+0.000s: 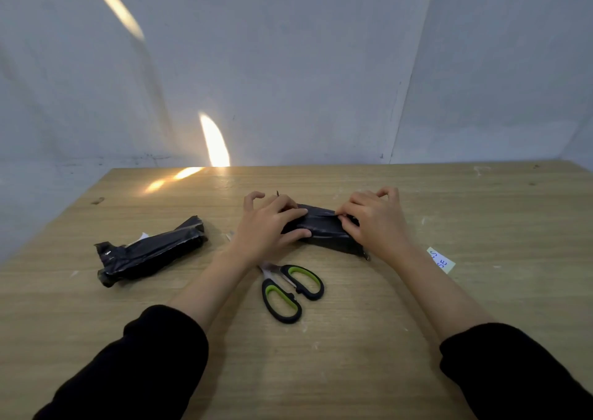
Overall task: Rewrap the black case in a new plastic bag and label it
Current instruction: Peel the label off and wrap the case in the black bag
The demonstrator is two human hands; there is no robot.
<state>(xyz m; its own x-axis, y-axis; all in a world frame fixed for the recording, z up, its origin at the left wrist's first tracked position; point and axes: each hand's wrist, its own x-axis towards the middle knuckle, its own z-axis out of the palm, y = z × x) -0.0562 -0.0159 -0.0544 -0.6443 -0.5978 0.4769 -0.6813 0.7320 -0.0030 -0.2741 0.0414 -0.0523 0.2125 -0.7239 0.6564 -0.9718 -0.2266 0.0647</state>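
The counter (321,371) carries the case (333,246) at its middle, already in a black bag (317,222). The left hand (272,224) clasps its left end, likely steadying it, while the right hand (372,220) pinches a fold. A black bundle (150,251), scissors (290,291) and label (442,260) lie near; the label's writing is unclear.

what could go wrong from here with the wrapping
The right hand only pinches the fold on the wrapped black case; if it slips, the plastic may spring open.
The label slip lies beside the right forearm and could get swept away.
The scissors lie between the forearms, where a wrist might catch them.
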